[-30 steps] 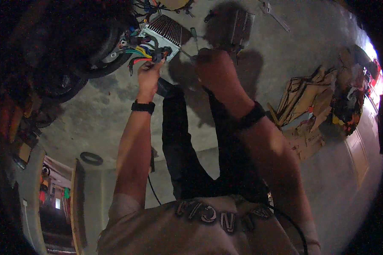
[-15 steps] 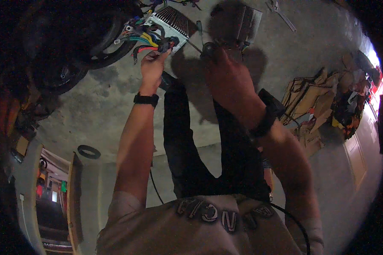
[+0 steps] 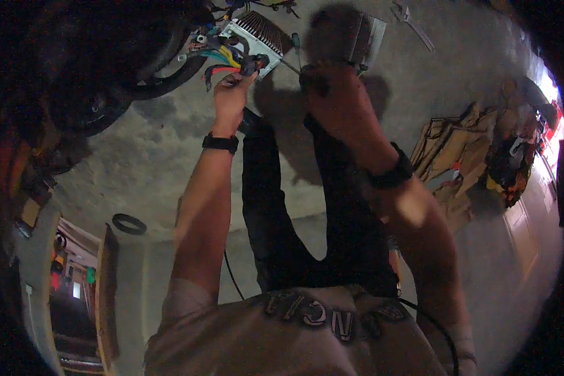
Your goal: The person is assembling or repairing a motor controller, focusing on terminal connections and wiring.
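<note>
My left hand [image 3: 232, 100] is closed on a black cable connector [image 3: 250, 64] at the edge of a silver finned metal box [image 3: 257, 34]. A bundle of coloured wires [image 3: 222, 56], red, yellow, green and blue among them, fans out to the left above that hand. My right hand [image 3: 339, 97], mostly in shadow, is wrapped round the dark handle of a screwdriver [image 3: 290, 66]. Its thin shaft points up and left to the box's near corner; whether the tip touches a screw is too small to tell.
A second finned box [image 3: 370, 37] lies beyond my right hand. Between the boxes is a green-handled screwdriver [image 3: 296, 42]. An adjustable wrench [image 3: 415, 28] lies farther right. Dark wheels [image 3: 163, 81] stand at left, flattened cardboard [image 3: 451, 144] at right, a small tyre [image 3: 130, 224] at lower left.
The whole view has shifted slightly. My right hand and forearm have turned a little around the screwdriver handle; my left hand keeps its hold on the connector.
</note>
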